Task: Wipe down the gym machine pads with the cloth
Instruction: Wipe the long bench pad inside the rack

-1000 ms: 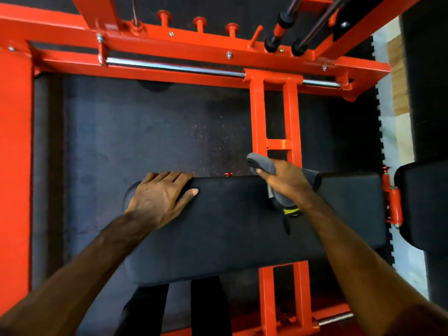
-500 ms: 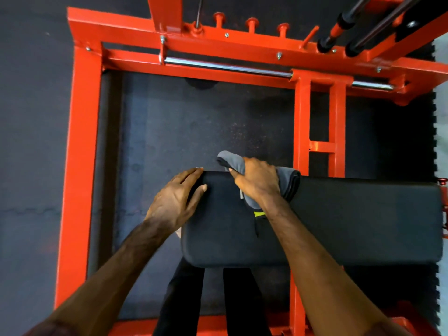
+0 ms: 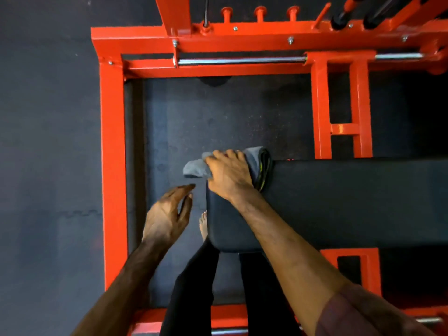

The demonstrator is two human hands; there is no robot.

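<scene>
A long black pad (image 3: 339, 204) of an orange gym machine runs from the middle to the right edge. My right hand (image 3: 228, 177) grips a folded grey cloth (image 3: 195, 167) at the pad's far left corner; part of the cloth hangs over the pad's end. My left hand (image 3: 167, 214) hovers just left of the pad's end, off the pad, fingers straight and relaxed, holding nothing.
The orange steel frame (image 3: 112, 166) boxes in a dark rubber floor (image 3: 218, 122). A chrome bar (image 3: 242, 60) crosses the back. Orange uprights (image 3: 321, 105) stand behind the pad. My bare foot (image 3: 203, 225) and black-trousered legs show below the pad's end.
My right hand has slid the cloth left along the pad to its end corner. My left hand has come off the pad and now hangs beside it.
</scene>
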